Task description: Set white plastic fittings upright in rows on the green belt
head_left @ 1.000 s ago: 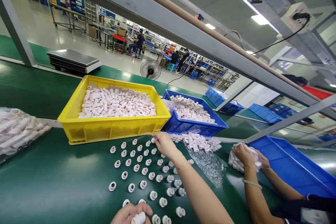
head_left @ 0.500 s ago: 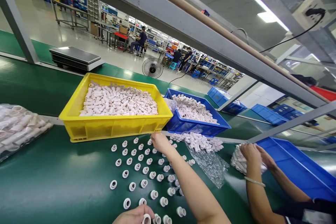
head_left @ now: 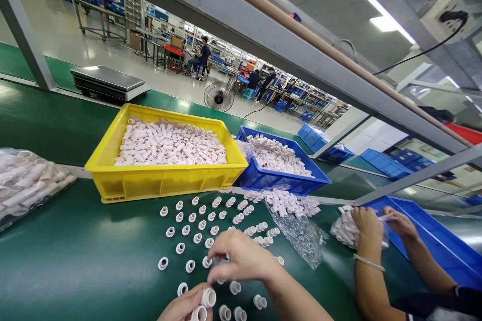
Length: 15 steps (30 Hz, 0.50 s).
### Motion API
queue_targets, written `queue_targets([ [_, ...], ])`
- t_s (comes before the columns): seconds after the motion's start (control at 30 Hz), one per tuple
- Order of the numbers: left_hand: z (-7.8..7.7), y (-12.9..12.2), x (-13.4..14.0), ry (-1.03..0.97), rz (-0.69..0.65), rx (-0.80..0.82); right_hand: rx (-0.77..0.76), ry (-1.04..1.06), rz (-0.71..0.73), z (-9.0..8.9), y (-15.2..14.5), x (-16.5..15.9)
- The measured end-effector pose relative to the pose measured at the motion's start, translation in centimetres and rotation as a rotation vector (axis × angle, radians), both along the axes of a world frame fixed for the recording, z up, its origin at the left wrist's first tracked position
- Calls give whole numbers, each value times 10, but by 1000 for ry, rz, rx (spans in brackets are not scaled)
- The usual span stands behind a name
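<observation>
Pinching white pipe fittings [head_left: 208,298] in the left hand [head_left: 184,306], holding the right hand [head_left: 239,256] loosely spread nearby. Apparently already doubled at far right, with single flanged fittings [head_left: 190,266] remaining at left.

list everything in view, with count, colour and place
Table: one, green, foreground
Yellow bin: one, yellow, table's back edge
Blue bin: one, blue, right of the yellow bin
Binned fittings: uncounted, white, in both bins
Standing fittings: dozens, white, before the bins
Loose pile: one, white, before the blue bin
Plastic film: one, clear, by the pile
Filled bag: one, clear, left edge
Scale: one, silver-black, behind the yellow bin
Fan: one, grey, background
Large bin: one, blue, right
Co-worker's hands: two, bare, right, at bagged white pieces
Left grip: one, bare, bottom centre, holding white fittings
Right grip: one, bare, above the standing fittings
</observation>
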<state>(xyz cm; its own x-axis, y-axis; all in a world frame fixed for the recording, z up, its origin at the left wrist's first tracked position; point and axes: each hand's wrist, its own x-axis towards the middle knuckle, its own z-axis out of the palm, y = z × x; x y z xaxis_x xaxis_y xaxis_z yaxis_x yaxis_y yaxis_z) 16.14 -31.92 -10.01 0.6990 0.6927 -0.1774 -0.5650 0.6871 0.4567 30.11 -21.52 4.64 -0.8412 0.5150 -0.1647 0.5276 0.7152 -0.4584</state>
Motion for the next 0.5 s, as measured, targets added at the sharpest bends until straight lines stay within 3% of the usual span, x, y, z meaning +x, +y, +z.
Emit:
queue_targets([
  [0.17,6,-1,-1,119,49,20,-43,-168,88,-5,-34,1],
  [0.33,5,1,4,53,33,-2,17,-281,66,-3,-40,3],
  [0.5,13,3,-1,32,-2,83,-2,-284,-13,4,-42,8],
])
